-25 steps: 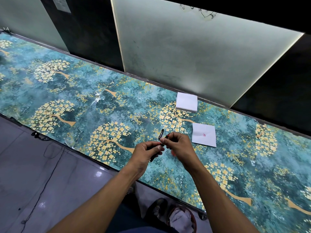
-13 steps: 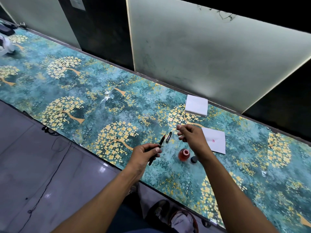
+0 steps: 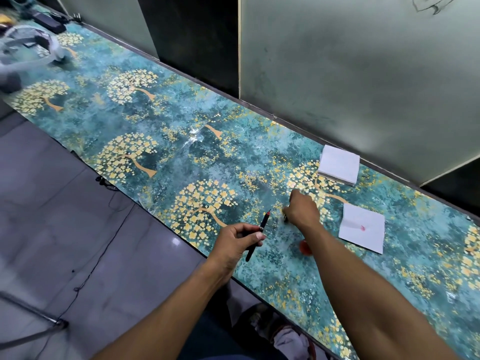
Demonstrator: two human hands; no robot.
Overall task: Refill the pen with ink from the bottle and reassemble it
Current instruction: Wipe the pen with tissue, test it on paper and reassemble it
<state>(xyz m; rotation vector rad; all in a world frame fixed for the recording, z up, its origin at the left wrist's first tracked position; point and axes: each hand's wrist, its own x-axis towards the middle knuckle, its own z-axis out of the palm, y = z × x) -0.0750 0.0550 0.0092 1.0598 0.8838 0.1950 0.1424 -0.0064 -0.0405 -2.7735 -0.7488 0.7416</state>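
Left hand [image 3: 235, 244] gripped the black pen [image 3: 257, 236] above the desk [image 3: 161, 157] edge, right hand [image 3: 301, 210] curled over a small dark piece, grip unclear, red ink bottle [image 3: 304, 247] mostly hidden behind the forearm

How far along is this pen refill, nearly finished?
Seemingly near the end. The ink bottle sits mostly hidden behind the right forearm. The left hand holds the pen, tip up and uncapped. The right hand is down on a small dark piece, probably the cap. Capping remains.
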